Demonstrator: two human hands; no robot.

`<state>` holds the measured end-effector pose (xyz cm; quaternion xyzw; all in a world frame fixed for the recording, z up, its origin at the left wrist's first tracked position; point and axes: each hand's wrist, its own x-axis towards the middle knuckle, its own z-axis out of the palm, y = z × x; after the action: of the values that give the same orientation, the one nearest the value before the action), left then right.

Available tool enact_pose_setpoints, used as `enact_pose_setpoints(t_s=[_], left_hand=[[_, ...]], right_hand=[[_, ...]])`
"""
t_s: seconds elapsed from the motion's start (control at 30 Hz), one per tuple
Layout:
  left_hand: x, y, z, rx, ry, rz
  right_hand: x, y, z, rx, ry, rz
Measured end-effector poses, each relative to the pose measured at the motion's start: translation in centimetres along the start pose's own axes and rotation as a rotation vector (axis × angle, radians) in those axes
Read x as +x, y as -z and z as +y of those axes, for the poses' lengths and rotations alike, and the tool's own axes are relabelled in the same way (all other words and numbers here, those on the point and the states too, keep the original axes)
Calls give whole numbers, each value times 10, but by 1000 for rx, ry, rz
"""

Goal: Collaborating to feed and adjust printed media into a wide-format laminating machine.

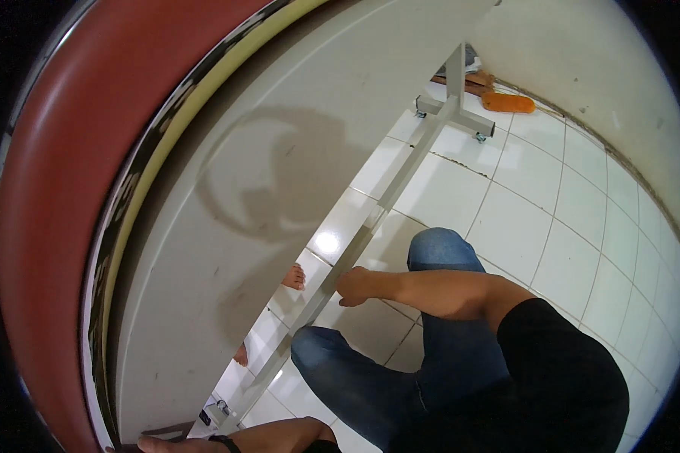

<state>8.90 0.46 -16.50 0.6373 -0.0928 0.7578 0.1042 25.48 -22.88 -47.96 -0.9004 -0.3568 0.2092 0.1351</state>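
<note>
A large off-white panel (295, 174) stands slanting across the view, on a pale metal frame whose long bar (412, 166) runs just above the floor. My right hand (355, 286) is beside this bar, its fingers curled; whether it grips the bar cannot be made out. The right forearm passes over my jean-covered knee (442, 249). At the bottom left, my left hand (174, 445) is at the panel's lower corner, partly cut off by the picture's edge with its fingers mostly hidden. A black band (225, 444) circles that wrist.
A caster (480, 137) shows under the frame's far foot. An orange object (508, 103) lies by the wall (582, 53). Another person's bare foot (295, 277) shows beyond the panel. A curved red surface (60, 189) with yellow edging fills the left. White tiles (521, 204) cover the floor.
</note>
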Motion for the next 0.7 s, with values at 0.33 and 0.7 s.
enact_pose_setpoints(t_s=[0.33, 0.7], left_hand=[[-12, 9, -17, 114, 78, 4], [7, 16, -31, 115, -111, -176]], right_hand=[[15, -6, -6, -18, -52, -118], [33, -9, -5, -8, -25, -69]])
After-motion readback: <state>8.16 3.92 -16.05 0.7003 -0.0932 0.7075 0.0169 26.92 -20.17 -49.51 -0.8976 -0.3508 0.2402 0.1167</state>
